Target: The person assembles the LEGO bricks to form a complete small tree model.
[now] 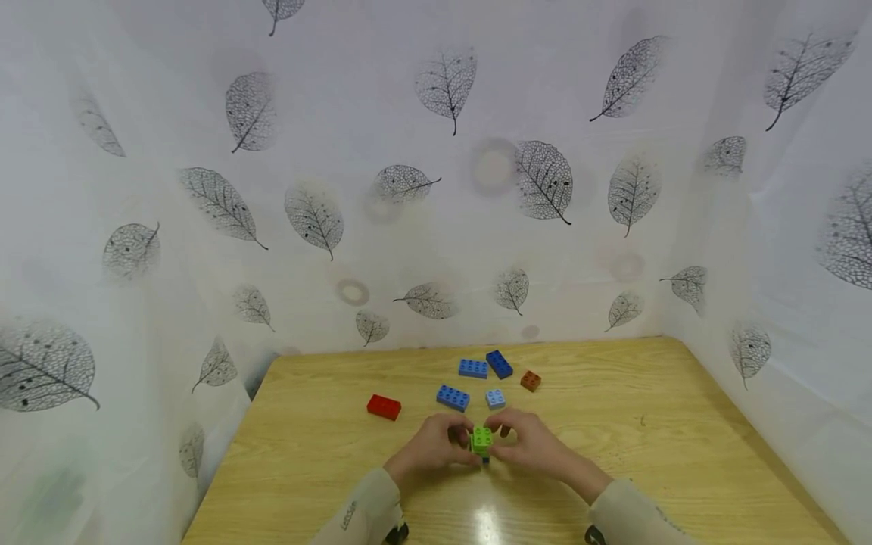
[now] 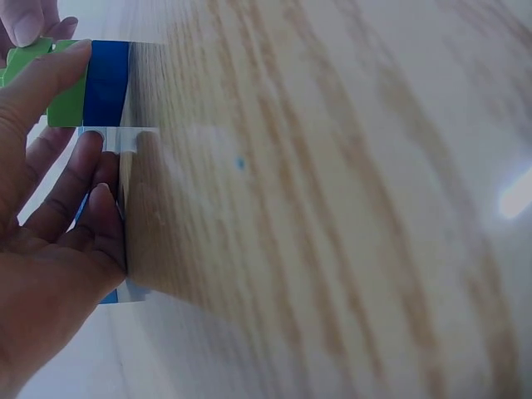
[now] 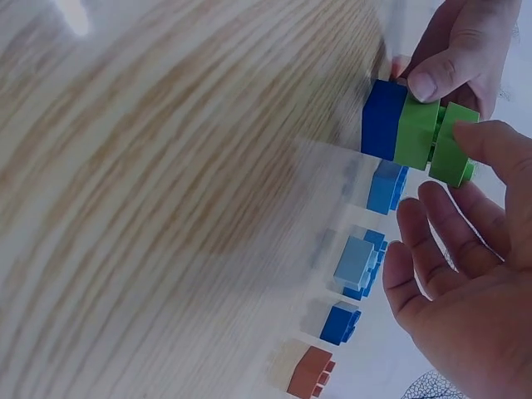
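In front of me a small stack stands on the table: a dark blue toy brick (image 3: 381,120) at the bottom, a green brick (image 3: 416,137) on it, and a bright green brick (image 1: 482,437) on top. My left hand (image 1: 437,442) holds the lower green brick from the left, thumb on its near side. My right hand (image 1: 530,445) pinches the top brick between thumb and index finger, its other fingers loosely bent. In the right wrist view a narrow gap with studs shows between the two green bricks, and the top one sits slightly tilted.
Beyond the hands lie a red brick (image 1: 384,407), a blue brick (image 1: 453,397), another blue brick (image 1: 473,369), a dark blue brick (image 1: 499,364), a light blue brick (image 1: 495,399) and a brown brick (image 1: 530,380). A leaf-patterned curtain (image 1: 463,250) borders the wooden table (image 1: 306,454).
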### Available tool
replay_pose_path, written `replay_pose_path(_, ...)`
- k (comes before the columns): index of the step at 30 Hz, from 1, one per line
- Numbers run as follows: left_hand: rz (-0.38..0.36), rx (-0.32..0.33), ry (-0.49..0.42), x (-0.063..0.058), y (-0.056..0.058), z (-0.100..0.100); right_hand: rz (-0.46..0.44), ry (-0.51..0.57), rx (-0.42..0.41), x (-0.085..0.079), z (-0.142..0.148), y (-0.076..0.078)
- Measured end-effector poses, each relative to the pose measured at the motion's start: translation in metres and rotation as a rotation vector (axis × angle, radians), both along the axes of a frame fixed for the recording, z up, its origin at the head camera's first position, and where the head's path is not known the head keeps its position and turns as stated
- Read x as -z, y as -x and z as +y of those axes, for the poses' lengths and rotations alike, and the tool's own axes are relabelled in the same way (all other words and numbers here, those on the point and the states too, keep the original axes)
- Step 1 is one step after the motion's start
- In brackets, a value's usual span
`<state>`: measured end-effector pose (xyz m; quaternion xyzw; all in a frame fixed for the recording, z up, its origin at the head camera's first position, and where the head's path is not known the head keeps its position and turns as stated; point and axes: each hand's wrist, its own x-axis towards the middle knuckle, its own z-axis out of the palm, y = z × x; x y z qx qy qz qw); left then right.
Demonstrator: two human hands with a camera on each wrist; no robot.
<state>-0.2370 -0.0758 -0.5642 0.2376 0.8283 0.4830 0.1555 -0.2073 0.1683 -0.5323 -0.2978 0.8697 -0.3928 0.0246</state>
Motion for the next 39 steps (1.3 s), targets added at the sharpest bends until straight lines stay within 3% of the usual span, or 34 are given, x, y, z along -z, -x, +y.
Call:
replay_pose_path(11,0.011,-0.004,0.011,0.0006,0.0006,0.0005,-0.044,0.022,-0.029,-0.0023,0.0001,0.0005)
replay_pose_path(19,0.020,-0.004,0.023,0.0003,0.0008,0.0021,-0.136,0.044,0.003,-0.0011,-0.0017,0.0030)
replay_pose_path(28,0.015,-0.020,0.035,0.0039,0.0001,0.0015,-0.117,0.054,-0.027,0.0003,-0.0031,0.0035)
replay_pose_path(39,0.025,-0.014,0.029,0.0053,0.0007,0.0008,-0.143,0.019,0.002,0.0005,-0.0045,0.0036)
